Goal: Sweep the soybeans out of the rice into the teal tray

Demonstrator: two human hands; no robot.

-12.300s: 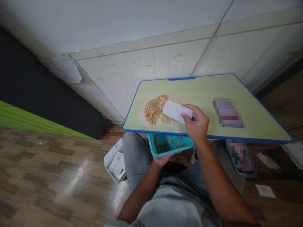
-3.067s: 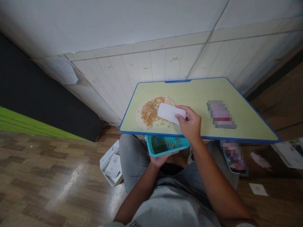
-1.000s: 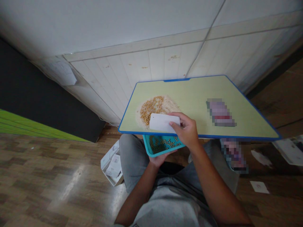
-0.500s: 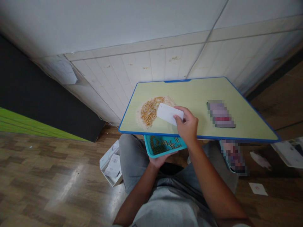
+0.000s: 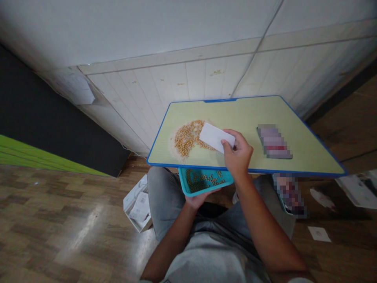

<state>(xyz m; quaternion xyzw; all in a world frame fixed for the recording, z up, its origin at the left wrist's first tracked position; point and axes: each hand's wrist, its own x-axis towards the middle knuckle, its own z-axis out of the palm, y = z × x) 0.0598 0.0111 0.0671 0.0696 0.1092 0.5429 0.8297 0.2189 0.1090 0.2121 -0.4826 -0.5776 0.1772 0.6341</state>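
Note:
My right hand (image 5: 239,153) pinches a white card (image 5: 216,136) between thumb and fingers, tilted low above the yellow-green folding table (image 5: 244,114) with a blue rim. Left of the card lies a spread of golden beads (image 5: 185,143), mixed with pale, fine grains (image 5: 176,151) at its edges. Below the table's near edge, my left hand (image 5: 196,199) supports a turquoise tray (image 5: 188,193) from underneath; its fingers are mostly hidden by the tray. Many greenish-gold beads (image 5: 203,181) lie inside the tray, whose far side is under the table edge.
A pixelated flat item (image 5: 275,142) lies on the table's right part. An open white box (image 5: 138,208) with papers stands on the wooden floor by my left leg. Another pixelated item (image 5: 290,194) is beside my right leg. The panelled wall (image 5: 165,84) borders the table's far side.
My right hand and the card have moved a little to the right, away from the main bead pile. More beads show beside and below the card. The left hand and tray stay put.

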